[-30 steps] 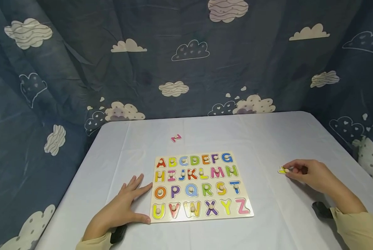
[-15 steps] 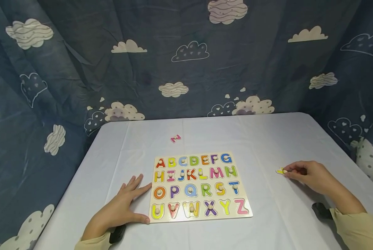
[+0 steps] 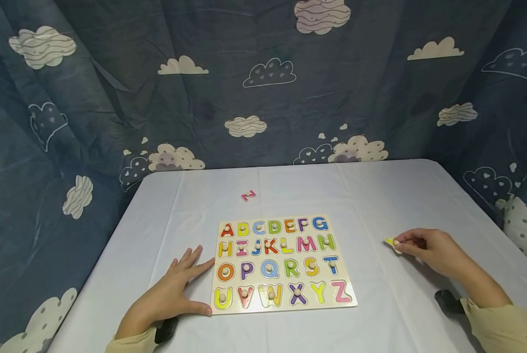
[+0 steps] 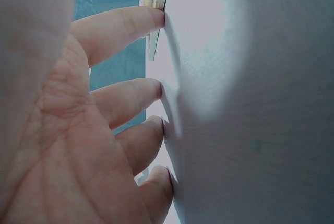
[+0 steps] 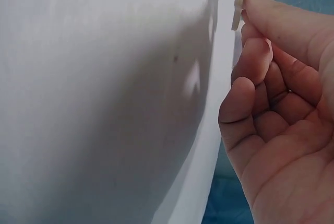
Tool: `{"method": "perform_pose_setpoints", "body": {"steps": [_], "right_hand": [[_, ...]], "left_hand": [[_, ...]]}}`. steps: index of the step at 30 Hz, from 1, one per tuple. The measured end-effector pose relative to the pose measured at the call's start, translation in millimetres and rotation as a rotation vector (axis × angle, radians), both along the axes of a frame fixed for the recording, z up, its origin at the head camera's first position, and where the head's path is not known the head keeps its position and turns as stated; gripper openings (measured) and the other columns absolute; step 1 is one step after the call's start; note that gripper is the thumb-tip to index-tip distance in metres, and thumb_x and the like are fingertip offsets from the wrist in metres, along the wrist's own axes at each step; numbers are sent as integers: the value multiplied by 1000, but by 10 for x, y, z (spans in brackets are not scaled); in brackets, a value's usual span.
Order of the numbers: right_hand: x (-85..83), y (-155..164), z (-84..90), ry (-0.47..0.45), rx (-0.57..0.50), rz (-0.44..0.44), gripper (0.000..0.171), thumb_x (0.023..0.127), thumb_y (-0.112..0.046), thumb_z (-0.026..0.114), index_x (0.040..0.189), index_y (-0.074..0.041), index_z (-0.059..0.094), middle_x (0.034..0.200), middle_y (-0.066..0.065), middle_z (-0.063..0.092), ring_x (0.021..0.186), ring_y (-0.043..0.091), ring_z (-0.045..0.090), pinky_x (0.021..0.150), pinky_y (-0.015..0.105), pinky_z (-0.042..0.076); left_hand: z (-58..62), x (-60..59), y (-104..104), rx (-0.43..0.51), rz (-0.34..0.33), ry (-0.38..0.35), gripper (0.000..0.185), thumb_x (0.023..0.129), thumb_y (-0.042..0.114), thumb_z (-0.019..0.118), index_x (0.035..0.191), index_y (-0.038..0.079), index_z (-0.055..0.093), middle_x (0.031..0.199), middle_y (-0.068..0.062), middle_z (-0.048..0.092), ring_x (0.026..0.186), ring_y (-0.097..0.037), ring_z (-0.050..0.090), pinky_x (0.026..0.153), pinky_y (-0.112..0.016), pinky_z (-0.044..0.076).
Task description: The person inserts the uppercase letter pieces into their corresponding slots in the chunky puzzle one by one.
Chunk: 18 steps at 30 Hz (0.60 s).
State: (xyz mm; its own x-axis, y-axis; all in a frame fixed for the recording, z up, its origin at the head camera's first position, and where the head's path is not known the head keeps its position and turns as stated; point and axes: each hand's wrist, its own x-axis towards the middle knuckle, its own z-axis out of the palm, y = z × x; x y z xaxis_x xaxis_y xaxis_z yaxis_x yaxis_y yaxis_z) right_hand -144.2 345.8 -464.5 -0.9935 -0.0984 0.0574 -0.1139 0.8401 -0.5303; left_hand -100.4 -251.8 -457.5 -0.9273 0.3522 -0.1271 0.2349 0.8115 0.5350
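Observation:
In the head view, a wooden alphabet puzzle board [image 3: 284, 310] lies on the white table. Its letters carry round knobs, except the yellow Y and pink Z shapes in the bottom row. My left hand [image 3: 168, 294] rests spread at the board's left edge, with thumb and index finger touching it. To the right of the board, my right hand [image 3: 437, 251] pinches a yellow letter Y piece [image 3: 389, 241] between thumb and fingers. That piece shows edge-on as a pale strip [image 5: 239, 4] in the right wrist view, held off the cloth. Its knob is mostly hidden.
A pink letter Z piece [image 3: 248, 195] with a knob lies beyond the board, toward the back of the table. White cloth [image 3: 192, 196] covers the tabletop. Behind stands a dark blue curtain [image 3: 201, 103] with printed clouds.
My right hand has moved slightly left with the yellow letter Y piece, which has turned and tilted in the pinch. The left hand and the board stay in place.

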Motion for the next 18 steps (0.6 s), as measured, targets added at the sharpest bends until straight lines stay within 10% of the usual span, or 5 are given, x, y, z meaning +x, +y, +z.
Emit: {"method": "perform_pose_setpoints", "body": {"steps": [18], "right_hand": [[179,-508,119,-50,-76,18,22,96,-19,82,105,0,76,84,0,65,70,4,48,56,22,43]], "left_hand": [[6,-1,4,-5,2,-13,114,60,58,99,159,21,55,179,-19,24,166,-50,13,131,-74,10]]}}
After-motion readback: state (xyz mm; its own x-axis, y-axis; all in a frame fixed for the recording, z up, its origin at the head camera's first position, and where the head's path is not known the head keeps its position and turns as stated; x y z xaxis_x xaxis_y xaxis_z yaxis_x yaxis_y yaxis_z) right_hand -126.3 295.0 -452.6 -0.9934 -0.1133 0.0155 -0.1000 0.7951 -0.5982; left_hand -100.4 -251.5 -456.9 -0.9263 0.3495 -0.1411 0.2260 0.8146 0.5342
